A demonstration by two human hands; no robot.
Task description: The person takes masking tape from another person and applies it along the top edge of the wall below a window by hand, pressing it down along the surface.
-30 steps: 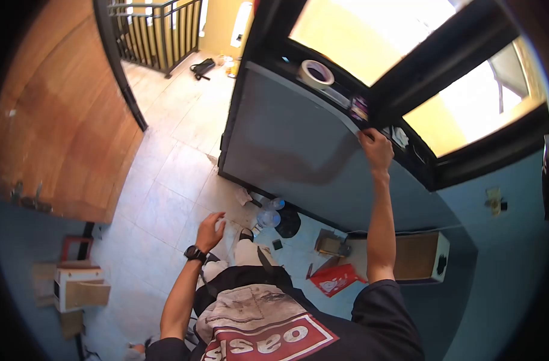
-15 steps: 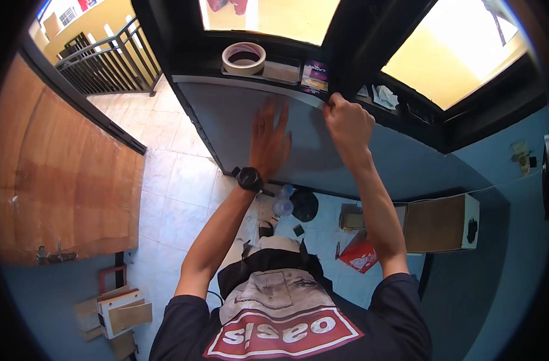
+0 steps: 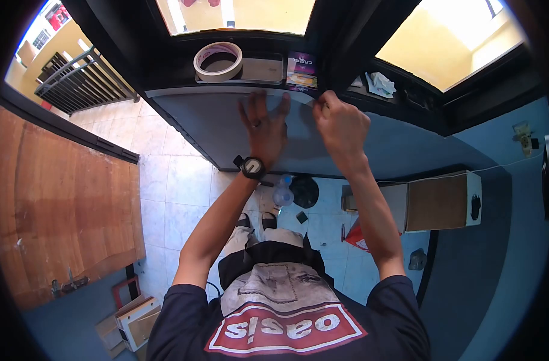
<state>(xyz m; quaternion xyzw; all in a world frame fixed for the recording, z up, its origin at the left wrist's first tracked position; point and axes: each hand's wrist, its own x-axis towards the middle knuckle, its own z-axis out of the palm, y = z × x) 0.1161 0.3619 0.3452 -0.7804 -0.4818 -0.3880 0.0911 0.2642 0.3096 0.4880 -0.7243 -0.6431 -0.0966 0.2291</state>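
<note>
A pale strip of masking tape runs along the top edge of the grey-blue wall, just beneath the black window ledge. My right hand is closed in a pinch at the strip's right end, which stands a little off the wall. Below the strip, my left hand is open against or close to the wall, fingers spread and tips near the tape. On the ledge, a roll of masking tape rests on a clear phone case or shallow tray. Beside it lies a purple cigarette pack.
Crumpled paper lies farther right on the ledge. A wooden door stands at left, with a metal railing beyond. On the floor are a plastic bottle, a black bag, a red bag and a cardboard box.
The view has shifted slightly. My left hand has moved up closer to the tape strip, its fingers more spread. My right hand keeps its pinch, and the strip's right end now stands farther off the wall.
</note>
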